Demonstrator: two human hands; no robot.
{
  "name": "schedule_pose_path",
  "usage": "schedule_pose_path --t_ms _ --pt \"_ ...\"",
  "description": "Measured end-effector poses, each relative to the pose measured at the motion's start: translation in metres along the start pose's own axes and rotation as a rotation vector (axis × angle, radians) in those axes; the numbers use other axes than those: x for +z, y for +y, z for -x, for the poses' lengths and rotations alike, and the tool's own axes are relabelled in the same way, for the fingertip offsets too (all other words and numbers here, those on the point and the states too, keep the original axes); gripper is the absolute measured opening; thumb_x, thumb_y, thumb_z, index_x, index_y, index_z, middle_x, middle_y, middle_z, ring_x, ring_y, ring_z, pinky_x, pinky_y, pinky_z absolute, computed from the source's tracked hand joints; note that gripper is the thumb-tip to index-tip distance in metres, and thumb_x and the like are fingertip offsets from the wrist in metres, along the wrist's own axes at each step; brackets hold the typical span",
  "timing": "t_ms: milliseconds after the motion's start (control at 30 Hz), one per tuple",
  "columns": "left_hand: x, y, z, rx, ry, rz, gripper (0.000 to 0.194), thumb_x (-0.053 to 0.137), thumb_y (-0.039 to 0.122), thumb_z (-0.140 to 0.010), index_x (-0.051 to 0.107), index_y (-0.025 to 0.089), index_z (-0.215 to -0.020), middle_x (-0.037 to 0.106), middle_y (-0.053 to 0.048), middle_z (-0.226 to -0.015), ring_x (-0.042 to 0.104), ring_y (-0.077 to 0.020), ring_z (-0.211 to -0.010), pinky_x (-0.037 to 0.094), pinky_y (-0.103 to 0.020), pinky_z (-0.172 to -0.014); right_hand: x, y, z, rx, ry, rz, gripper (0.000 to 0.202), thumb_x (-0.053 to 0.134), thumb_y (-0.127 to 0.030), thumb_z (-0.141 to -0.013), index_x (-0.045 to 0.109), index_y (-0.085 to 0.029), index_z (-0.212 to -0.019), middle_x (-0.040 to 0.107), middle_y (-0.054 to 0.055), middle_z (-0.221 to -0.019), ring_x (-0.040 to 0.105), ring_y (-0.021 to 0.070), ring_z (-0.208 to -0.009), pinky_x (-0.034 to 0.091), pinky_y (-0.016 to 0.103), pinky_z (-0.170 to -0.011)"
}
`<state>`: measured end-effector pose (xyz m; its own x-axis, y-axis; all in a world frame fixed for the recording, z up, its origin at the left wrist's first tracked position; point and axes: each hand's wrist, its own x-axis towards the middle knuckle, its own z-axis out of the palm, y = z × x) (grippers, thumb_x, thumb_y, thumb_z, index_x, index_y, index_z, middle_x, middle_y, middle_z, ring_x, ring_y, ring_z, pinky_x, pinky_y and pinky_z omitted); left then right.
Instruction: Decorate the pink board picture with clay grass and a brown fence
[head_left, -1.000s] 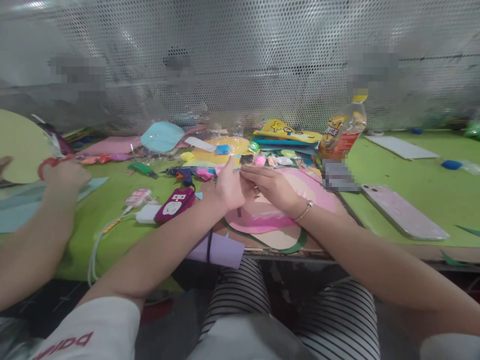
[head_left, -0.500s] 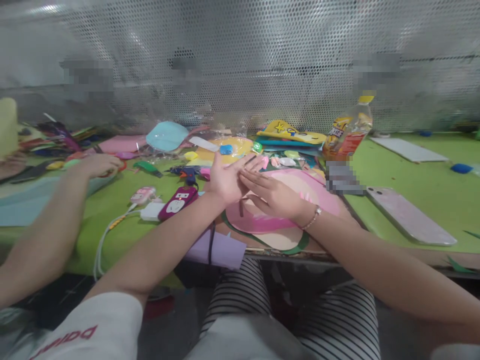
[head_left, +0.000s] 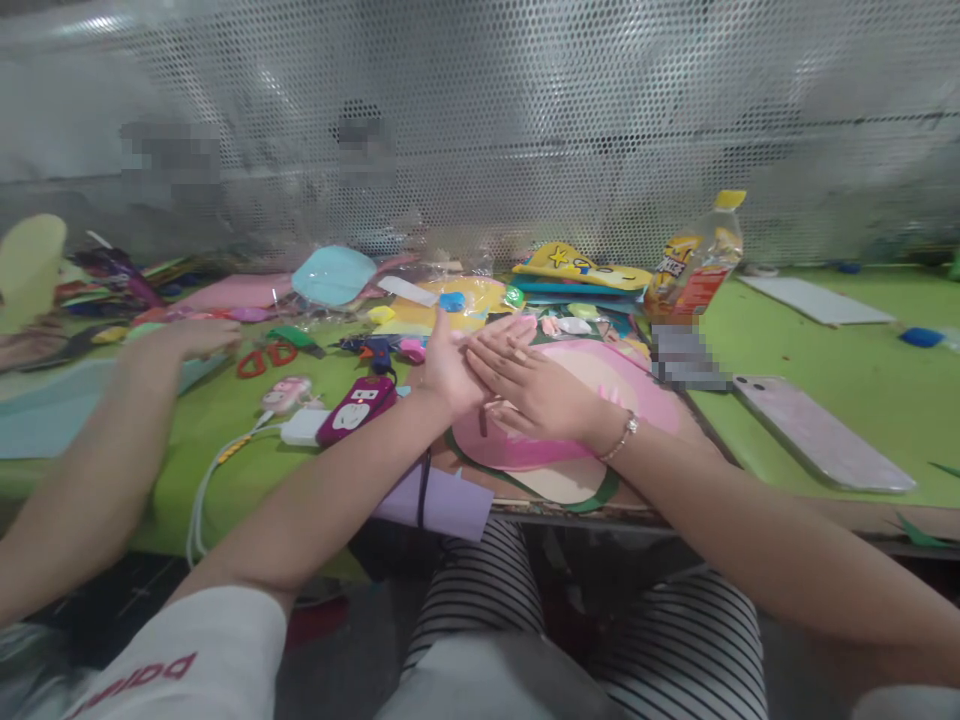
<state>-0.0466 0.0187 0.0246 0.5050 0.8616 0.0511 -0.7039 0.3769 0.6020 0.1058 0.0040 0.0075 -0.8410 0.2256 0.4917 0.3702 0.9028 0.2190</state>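
Observation:
Palm up, my left hand (head_left: 448, 372) has its fingers stretched out over a pink flower-like cutout (head_left: 645, 385). Across that palm lies my right hand (head_left: 529, 385), palm down with flat fingers and a bracelet at the wrist. The two hands touch; whether anything small sits between the palms is hidden. A short brown strip (head_left: 483, 420) shows just below them against the pink layer. Under the cutout are a cream layer (head_left: 562, 482) and a dark green edge. Nearest my left wrist is a purple power socket (head_left: 358, 412) with a white charger (head_left: 302, 426) plugged in.
A co-worker's hand (head_left: 187, 338) is at left, near orange-handled scissors (head_left: 268, 358). Behind lie clay packets, yellow cutouts (head_left: 577, 268) and a light-blue piece (head_left: 334, 275). A drink bottle (head_left: 694, 265) and a phone (head_left: 821, 432) are at right; a purple roll (head_left: 442, 500) lies at the front edge.
My right hand has slid slightly left and farther over my left palm, covering more of it. The co-worker's hand has come off the scissors, which now lie on the table.

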Motion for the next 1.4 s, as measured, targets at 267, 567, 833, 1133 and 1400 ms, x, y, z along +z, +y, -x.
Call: schedule_pose_path --t_ms 267,567,833,1133,1400 --pt "-0.002 -0.001 0.000 -0.076 -0.034 -0.032 0.079 0.024 0.063 -0.084 0.035 0.004 -0.135 0.054 -0.020 -0.128 0.044 -0.0277 -0.126 0.037 -0.040 -0.100 0.000 -0.001 0.001 -0.006 0.007 0.035 0.067 0.024 -0.049 -0.095 0.025 0.000 -0.142 0.026 0.020 -0.148 0.012 0.0261 -0.141 0.019 0.049 -0.112" --pt "0.003 0.001 0.003 -0.025 -0.100 -0.071 0.075 0.019 0.057 -0.087 0.034 0.001 -0.135 0.051 -0.018 -0.132 0.036 -0.0258 -0.132 0.035 -0.036 -0.103 -0.002 -0.003 0.001 -0.011 -0.002 0.067 0.066 0.025 -0.048 -0.095 0.027 -0.001 -0.142 0.026 0.018 -0.149 0.014 0.0257 -0.140 0.015 0.048 -0.113" --pt "0.003 0.003 0.003 0.088 -0.134 -0.057 0.076 0.022 0.060 -0.085 0.036 0.003 -0.135 0.052 -0.019 -0.130 0.041 -0.0250 -0.129 0.034 -0.036 -0.104 -0.002 -0.002 0.002 -0.017 -0.017 0.060 0.061 0.027 -0.044 -0.096 0.025 -0.005 -0.143 0.025 0.014 -0.150 0.015 0.0230 -0.140 0.014 0.047 -0.114" --pt "0.002 0.005 0.002 0.091 -0.114 -0.046 0.078 0.019 0.060 -0.086 0.033 0.002 -0.136 0.052 -0.019 -0.130 0.042 -0.0245 -0.128 0.034 -0.037 -0.103 -0.004 0.000 0.005 -0.006 -0.018 0.033 0.060 0.031 -0.041 -0.096 0.023 -0.007 -0.144 0.026 0.013 -0.149 0.019 0.0221 -0.140 0.012 0.049 -0.114" --pt "0.000 -0.003 0.000 -0.073 -0.090 -0.042 0.081 0.024 0.064 -0.084 0.037 0.003 -0.134 0.054 -0.021 -0.127 0.045 -0.0296 -0.126 0.033 -0.043 -0.104 -0.006 0.002 0.004 0.001 -0.040 0.054 0.063 0.032 -0.043 -0.095 0.026 -0.003 -0.143 0.025 0.016 -0.149 0.019 0.0250 -0.139 0.014 0.048 -0.114"
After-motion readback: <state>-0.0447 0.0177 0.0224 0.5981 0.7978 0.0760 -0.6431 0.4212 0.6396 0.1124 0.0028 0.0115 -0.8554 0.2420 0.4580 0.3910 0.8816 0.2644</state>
